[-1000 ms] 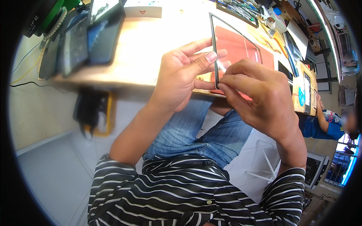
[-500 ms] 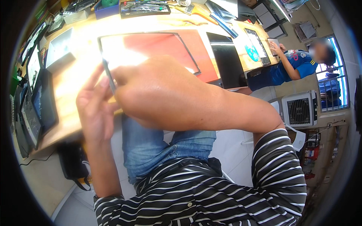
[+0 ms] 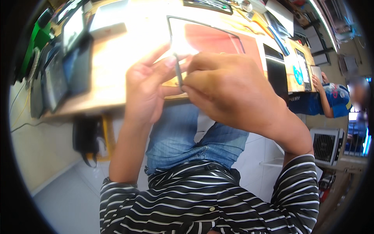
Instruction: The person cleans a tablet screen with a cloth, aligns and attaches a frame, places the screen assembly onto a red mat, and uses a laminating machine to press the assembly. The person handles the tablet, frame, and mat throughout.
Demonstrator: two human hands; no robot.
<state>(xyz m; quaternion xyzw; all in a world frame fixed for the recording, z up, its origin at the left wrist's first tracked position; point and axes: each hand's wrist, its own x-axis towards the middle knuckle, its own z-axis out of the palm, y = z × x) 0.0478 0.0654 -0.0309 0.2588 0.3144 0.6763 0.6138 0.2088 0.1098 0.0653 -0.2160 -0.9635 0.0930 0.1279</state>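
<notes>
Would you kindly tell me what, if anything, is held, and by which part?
A dark-rimmed panel: the left grip holds its left edge; the right grip pinches at that edge's near end.

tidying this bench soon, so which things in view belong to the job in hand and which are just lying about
In the job: dark-edged panel, in left hand, right hand at its edge; red sheet behind it, probably.
Apparently lying about: tool tray; black screen; blue disc.

Logged at my end: one fisheye frame, corners black, straight edges bowing toward the rim. I record heavy glare, upper centre, bleaching the tabletop (image 3: 109, 74) and fingertips of the left hand (image 3: 143, 87); right hand (image 3: 231, 87) softly blurred; window (image 3: 367, 136), far right, glowing blue-white.
</notes>
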